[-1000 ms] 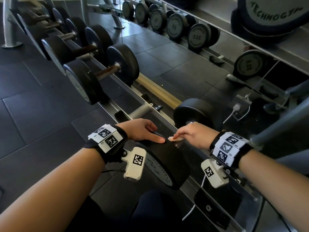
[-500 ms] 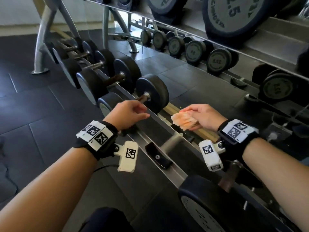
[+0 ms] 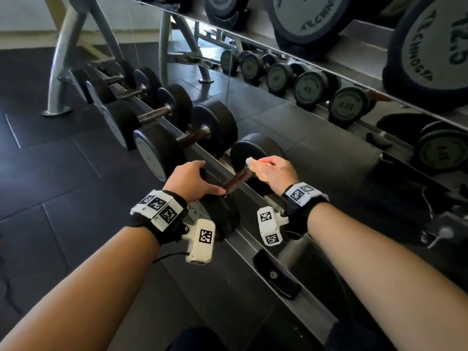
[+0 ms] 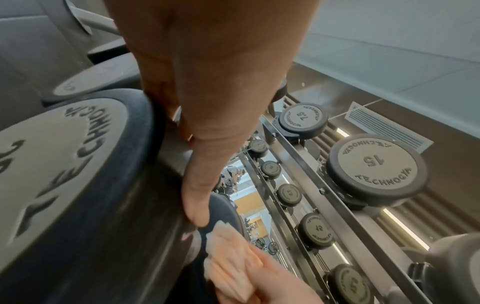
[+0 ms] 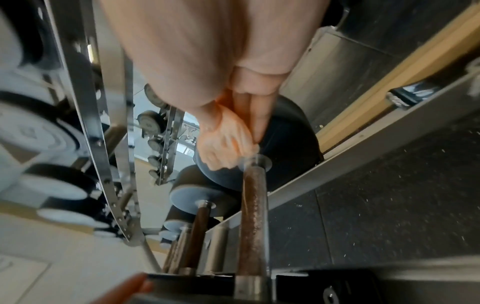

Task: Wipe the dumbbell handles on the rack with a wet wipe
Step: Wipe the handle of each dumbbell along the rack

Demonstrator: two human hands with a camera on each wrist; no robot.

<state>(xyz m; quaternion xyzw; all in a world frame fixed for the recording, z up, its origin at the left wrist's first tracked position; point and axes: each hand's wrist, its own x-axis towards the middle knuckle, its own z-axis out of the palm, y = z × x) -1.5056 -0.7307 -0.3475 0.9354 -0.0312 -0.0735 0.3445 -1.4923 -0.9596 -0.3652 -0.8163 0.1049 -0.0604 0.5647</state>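
Observation:
A black dumbbell lies on the rack's lower tier, its brown rusty handle (image 3: 236, 179) (image 5: 253, 216) running away from me. My left hand (image 3: 202, 179) (image 4: 207, 102) clasps the near head (image 3: 222, 219) (image 4: 78, 185), fingers over the rim and thumb along its inner face. My right hand (image 3: 268, 168) (image 5: 233, 115) grips a bunched pale wet wipe (image 3: 252, 162) (image 4: 228, 263) (image 5: 223, 139). The wipe sits at the handle's far end, against the far head (image 3: 243, 148) (image 5: 285, 144).
More dumbbells (image 3: 162, 148) line the same tier to the far left. An empty black cradle (image 3: 276, 277) lies to the right of my hands. Large dumbbells (image 3: 304, 16) hang on the tier above, and a mirror (image 3: 306, 89) stands behind. A grey rack leg (image 3: 60, 72) stands far left.
Both hands left the dumbbell further right and travelled left along the rack. The left hand now clasps this dumbbell's near head and the right brings the wipe to its handle.

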